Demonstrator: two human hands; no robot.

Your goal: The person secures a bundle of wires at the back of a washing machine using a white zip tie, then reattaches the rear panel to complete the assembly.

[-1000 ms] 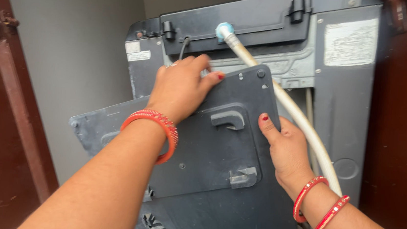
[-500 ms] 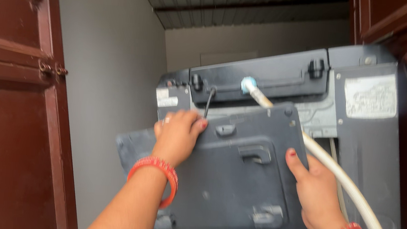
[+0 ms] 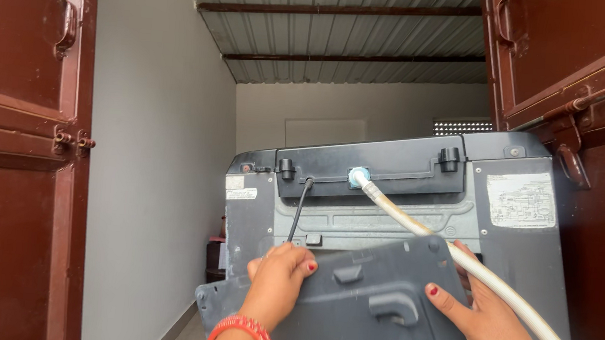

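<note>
A dark grey plastic back panel (image 3: 363, 306) leans tilted against the rear of a grey washing machine (image 3: 513, 261). My left hand (image 3: 277, 277) grips the panel's upper left edge, fingers curled over it. On the panel's right edge, under the hose, my right hand (image 3: 482, 321) holds it with the thumb on its face. A white inlet hose (image 3: 469, 268) runs from a blue fitting (image 3: 357, 175) on the machine's top down past my right wrist. A thin black cable (image 3: 301, 206) hangs beside it.
Dark red metal doors stand at the left (image 3: 18, 167) and right (image 3: 600, 108). Behind the machine is a narrow passage with a white wall (image 3: 159, 143), a corrugated metal roof (image 3: 344, 28) and a strip of floor (image 3: 182, 331).
The view has tilted upward, so the machine, panel and both hands sit lower in the frame. The panel has dropped, uncovering more of the machine's upper back. Both hands keep their hold.
</note>
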